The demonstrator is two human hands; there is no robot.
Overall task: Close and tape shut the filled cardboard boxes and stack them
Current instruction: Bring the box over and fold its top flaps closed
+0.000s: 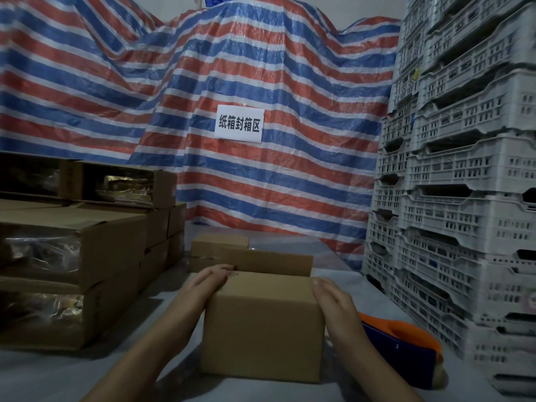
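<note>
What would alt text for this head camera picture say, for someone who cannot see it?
Two bare hands, left hand and right hand, press the sides of a cardboard box with its far flap up. An orange tape dispenser lies right; open boxes stack left.

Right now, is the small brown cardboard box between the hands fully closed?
No. The small brown cardboard box has its far flap standing upright.
</note>
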